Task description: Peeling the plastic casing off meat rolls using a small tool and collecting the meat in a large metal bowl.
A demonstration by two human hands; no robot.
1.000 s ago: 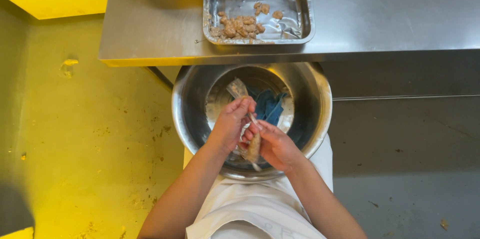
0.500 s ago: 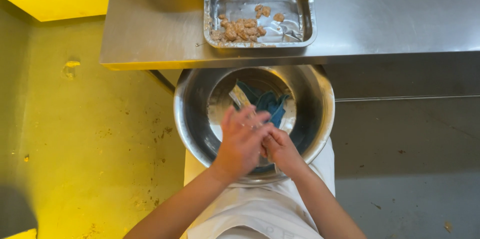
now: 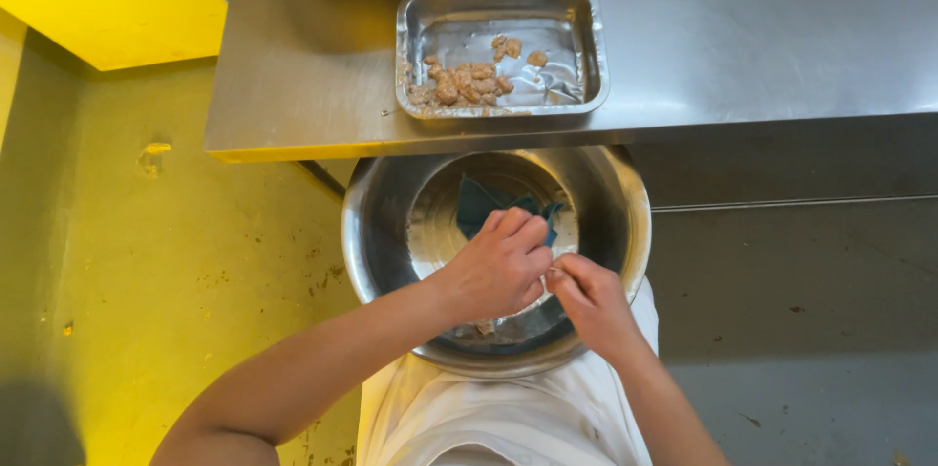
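The blue cloth (image 3: pixel 486 207) lay crumpled inside the steel bowl (image 3: pixel 376 232), toward the bowl's twelve o'clock side, its near edge hidden under my fingers. My left hand (image 3: pixel 496 269) lay over it with the fingers held close together and curled down, covering whatever was beneath (I could not tell whether it pinched anything). My right hand (image 3: pixel 589 302) sat just beside it at four o'clock, fingertips drawn together and touching the left hand's edge; what they nipped was hidden. The bowl rested against my white apron (image 3: pixel 489 422), which showed at six o'clock. At twelve o'clock from the bowl stood the steel table (image 3: pixel 733 36), carrying a rectangular metal tray (image 3: pixel 410 46) with brownish meat pieces (image 3: pixel 464 85) gathered in its near left part. A yellow floor (image 3: pixel 147 261) spread at nine o'clock.
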